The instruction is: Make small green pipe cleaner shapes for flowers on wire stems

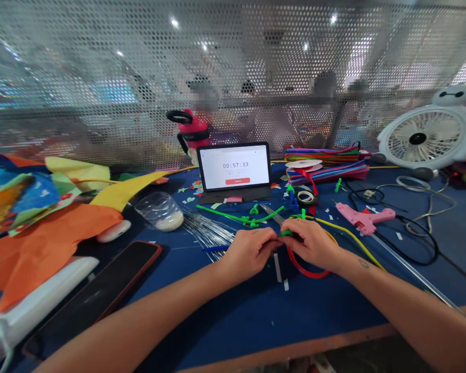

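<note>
In front of me my left hand (250,251) and my right hand (312,241) meet at the fingertips. Pinched between them is a short, curled piece of green pipe cleaner (286,233), partly hidden by my right fingers. Just beyond my right hand, metal scissor blades (272,213) point up and to the left. A red loop (305,270) lies under my right wrist. Longer green pipe cleaners (233,215) with twisted bits rest behind my hands. Thin silvery wires (205,230) and a blue pen-like stick (217,248) lie beside my left hand.
A tablet (235,168) showing a timer stands at the back, near a pink bottle (194,132). Pipe cleaner bundles (326,171), a pink glue gun (365,217) and a white fan (423,134) are on the right. Orange felt (62,233), a phone (101,290) and a clear cup (157,210) lie left.
</note>
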Tool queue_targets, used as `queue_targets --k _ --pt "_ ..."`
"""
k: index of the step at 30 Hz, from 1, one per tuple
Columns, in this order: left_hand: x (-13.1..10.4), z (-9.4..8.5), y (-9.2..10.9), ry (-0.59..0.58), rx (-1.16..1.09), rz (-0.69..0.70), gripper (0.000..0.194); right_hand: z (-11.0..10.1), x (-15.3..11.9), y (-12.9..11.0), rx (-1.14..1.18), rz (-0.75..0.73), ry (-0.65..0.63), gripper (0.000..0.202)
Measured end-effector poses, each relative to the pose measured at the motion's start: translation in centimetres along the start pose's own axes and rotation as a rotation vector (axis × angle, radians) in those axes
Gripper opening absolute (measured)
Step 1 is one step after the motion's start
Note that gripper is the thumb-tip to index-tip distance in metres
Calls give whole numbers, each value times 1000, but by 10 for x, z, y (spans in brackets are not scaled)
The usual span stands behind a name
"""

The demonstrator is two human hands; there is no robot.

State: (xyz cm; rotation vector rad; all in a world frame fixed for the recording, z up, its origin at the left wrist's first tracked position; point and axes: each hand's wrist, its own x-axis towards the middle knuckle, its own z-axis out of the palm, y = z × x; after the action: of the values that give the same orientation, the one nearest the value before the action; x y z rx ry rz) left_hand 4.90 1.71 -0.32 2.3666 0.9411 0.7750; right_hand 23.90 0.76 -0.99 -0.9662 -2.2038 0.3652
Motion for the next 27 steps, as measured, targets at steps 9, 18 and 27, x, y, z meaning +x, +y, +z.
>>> queue_targets --k 9,18,27 --pt "-1 16 6 -39 -876 -338 25 2 3 -3 921 393 -63 31" --pt "-6 21 9 0 -1002 -302 28 2 1 -2 1396 500 -246 24" --pt "-12 26 14 -7 -1007 -298 29 7 -2 -1 1407 527 -255 26"
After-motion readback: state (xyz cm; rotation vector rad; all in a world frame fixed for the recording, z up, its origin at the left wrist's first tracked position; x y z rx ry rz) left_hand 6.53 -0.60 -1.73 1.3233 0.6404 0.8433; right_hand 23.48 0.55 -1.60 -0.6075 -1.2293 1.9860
